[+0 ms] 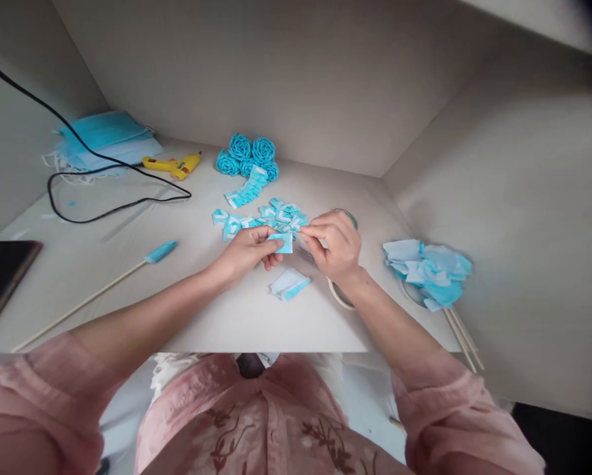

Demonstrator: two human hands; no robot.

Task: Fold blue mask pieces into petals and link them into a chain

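Note:
My left hand [251, 252] pinches a small folded square of blue mask fabric [285, 243] between thumb and fingers. Just to its right, my right hand [336, 243] is closed in a pinch; whatever its fingertips hold is too small to make out. Behind both hands lies a pile of folded blue and white fabric pieces [282, 212]. One loose piece [290, 284] of the same fabric rests on the table in front of them. A roll of tape [336, 295] is partly hidden under my right forearm.
Rolled blue rosettes [240, 146] stand at the back. At the left are a yellow glue gun [177, 165] with a black cord [86, 216], stacked face masks [108, 137], a stick [86, 302] with a blue tip and a dark flat object [2, 280]. Fabric scraps [432, 267] and sticks [461, 333] lie right.

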